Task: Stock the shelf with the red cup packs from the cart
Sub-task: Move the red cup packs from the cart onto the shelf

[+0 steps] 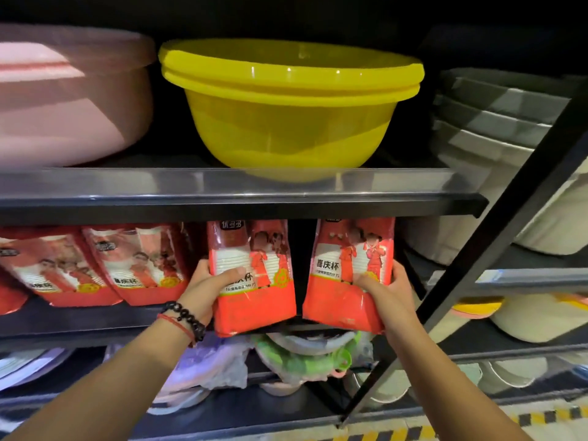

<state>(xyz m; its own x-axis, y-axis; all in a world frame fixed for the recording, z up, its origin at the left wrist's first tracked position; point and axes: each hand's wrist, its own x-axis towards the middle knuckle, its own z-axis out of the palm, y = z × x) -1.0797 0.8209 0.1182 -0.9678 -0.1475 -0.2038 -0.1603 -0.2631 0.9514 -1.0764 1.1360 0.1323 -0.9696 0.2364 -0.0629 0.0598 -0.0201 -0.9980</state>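
Red cup packs, one clamped in my left grip (212,283) and one (351,275) in my right grip (389,292), stand upright at the shelf (95,329) edge, labels out, beside the leaning packs (95,265) for neat facing.

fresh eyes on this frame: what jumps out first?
The stacked translucent yellow plastic basins dominate, centre of the upper shelf, beside a pale pink plastic tub at left. Below them, the left hand and right hand each grip an upright red plastic cup pack at the middle shelf's front edge, with more red packs leaning to the left.
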